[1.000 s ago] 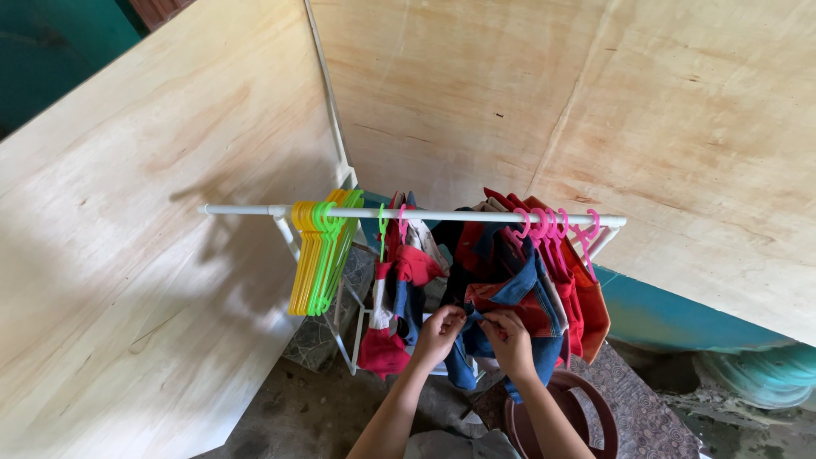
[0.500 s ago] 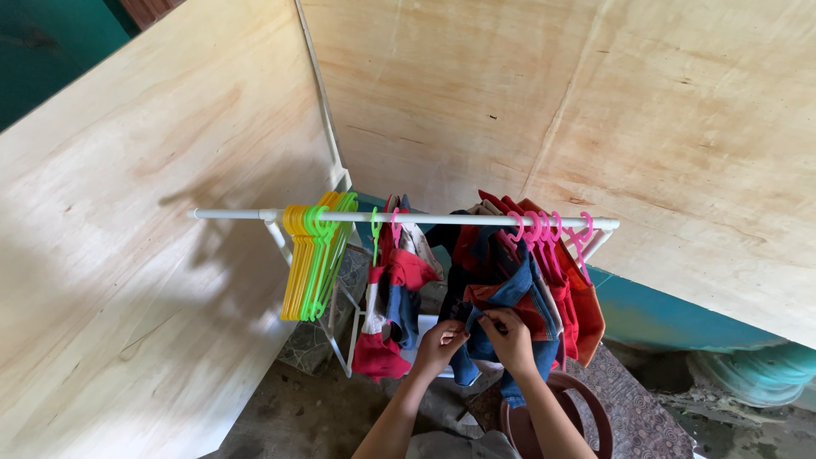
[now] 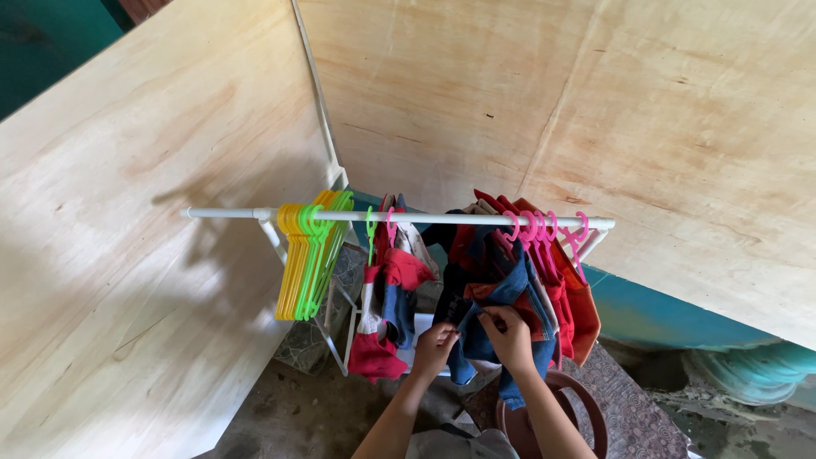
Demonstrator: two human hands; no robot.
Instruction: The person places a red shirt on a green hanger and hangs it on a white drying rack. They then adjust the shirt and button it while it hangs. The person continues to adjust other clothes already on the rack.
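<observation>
A white clothes rail (image 3: 442, 218) runs across the middle of the view. Small garments on pink hangers (image 3: 544, 231) hang at its right end. Both my hands pinch a blue denim garment (image 3: 514, 293) hanging from the rail: my left hand (image 3: 435, 347) grips its lower left edge, my right hand (image 3: 508, 334) holds its front. A red, white and blue garment (image 3: 387, 306) hangs just left of my hands on green and pink hangers.
A bunch of bare yellow and green hangers (image 3: 310, 255) hangs at the rail's left end. Plywood sheets (image 3: 153, 238) stand behind and to the left. A dark red round basin (image 3: 586, 416) sits on the floor under my right arm. A teal tub (image 3: 756, 370) lies at right.
My hands have stayed on the denim garment, shifting slightly down and left in the view as the camera moved. The rail and hangers are unchanged.
</observation>
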